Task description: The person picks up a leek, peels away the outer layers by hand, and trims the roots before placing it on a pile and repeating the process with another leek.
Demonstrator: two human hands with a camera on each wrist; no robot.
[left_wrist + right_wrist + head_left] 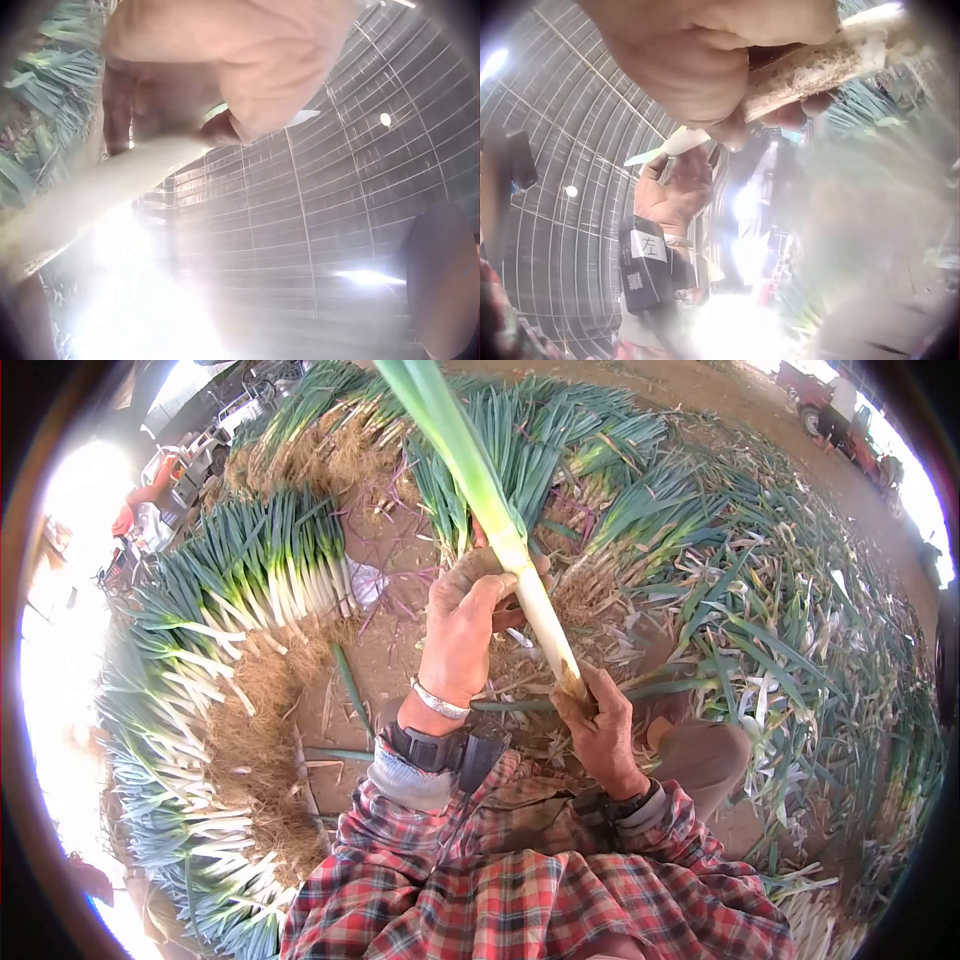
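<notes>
A long, thick green onion [541, 618] slants across the middle of the head view, green leaves at the top and white stalk lower down. My left hand [458, 622] grips the stalk where green turns to white. At its lower end, my right hand [600, 732] pinches the base between thumb and fingers. The right wrist view shows brownish, dirty skin on the base [810, 79], beside the curled right fingers. Seen from the left wrist, the white stalk [105, 180] runs from the left fingers down to the lower left.
Rows of green onions [285, 565] with roots inward curve around the left. Bundles [515, 445] lie ahead near purple strings [385, 595]. Stripped leaves [800, 650] are heaped on the right. Loose leaves [350, 685] lie on the soil by the person's knee [710, 755].
</notes>
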